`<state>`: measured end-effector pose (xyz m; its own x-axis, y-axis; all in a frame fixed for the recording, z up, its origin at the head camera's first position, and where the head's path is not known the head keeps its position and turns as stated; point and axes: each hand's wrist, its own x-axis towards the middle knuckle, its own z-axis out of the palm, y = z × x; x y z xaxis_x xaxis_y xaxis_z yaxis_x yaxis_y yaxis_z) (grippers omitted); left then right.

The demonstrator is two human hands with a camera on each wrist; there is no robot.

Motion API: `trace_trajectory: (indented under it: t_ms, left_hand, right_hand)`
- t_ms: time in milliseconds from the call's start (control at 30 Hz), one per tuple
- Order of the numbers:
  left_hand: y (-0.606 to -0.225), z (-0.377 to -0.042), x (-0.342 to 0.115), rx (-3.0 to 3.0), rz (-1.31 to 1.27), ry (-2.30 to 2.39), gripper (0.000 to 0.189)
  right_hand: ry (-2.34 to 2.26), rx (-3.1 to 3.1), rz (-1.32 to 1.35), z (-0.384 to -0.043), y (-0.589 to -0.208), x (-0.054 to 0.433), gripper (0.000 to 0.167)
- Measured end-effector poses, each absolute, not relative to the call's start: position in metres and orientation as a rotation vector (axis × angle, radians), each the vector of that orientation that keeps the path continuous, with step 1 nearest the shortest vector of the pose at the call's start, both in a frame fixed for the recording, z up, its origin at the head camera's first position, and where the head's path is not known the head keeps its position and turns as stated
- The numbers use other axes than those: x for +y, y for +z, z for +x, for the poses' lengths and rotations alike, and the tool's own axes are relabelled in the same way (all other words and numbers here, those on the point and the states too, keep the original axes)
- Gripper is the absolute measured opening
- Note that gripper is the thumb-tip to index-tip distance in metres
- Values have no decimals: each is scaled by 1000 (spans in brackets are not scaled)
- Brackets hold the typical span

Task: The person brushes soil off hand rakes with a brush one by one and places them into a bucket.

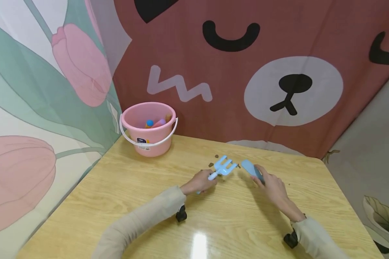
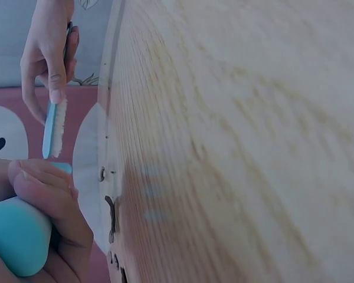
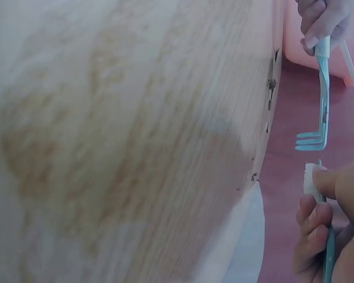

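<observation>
My left hand [image 1: 203, 181] grips the handle of a light blue toy rake [image 1: 223, 167], its tines pointing away to the right above the table. In my right hand [image 1: 273, 185] is a blue brush [image 1: 250, 169], held by its handle between thumb and fingers. White bristles [image 2: 59, 128] show along one side of the brush in the left wrist view. Rake and brush face each other with a small gap between them. Several brown crumbs [image 1: 211, 164] lie on the table near the rake. The right wrist view shows the rake's bent tines [image 3: 310, 141] side-on.
A pink bucket [image 1: 152, 138] with a white handle stands at the table's back left, with several colourful items inside. The wooden table [image 1: 116, 201] meets a cloth backdrop [image 1: 227, 72] printed with a bear face. A small speck [image 1: 289, 184] lies right of my right hand.
</observation>
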<state>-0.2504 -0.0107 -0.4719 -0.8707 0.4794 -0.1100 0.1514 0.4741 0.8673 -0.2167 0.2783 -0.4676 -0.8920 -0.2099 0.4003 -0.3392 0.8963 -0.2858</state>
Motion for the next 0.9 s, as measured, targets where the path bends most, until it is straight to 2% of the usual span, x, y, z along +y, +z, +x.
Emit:
trace_trajectory:
  t_ms: [67, 267, 667, 900]
  left_hand:
    - [-470, -250, -10, 2377, 525, 1366, 10]
    - [-468, -249, -10, 2333, 527, 1433, 25]
    - [-467, -249, -11, 2334, 583, 1469, 27]
    - [-468, -250, -12, 2396, 593, 1462, 18]
  right_hand:
    - [495, -2699, 409, -216, -467, 277, 51]
    - [512, -2725, 408, -215, -468, 277, 51]
    - [535, -2716, 421, -215, -472, 279, 49]
    - [559, -2746, 421, -215, -476, 281, 49]
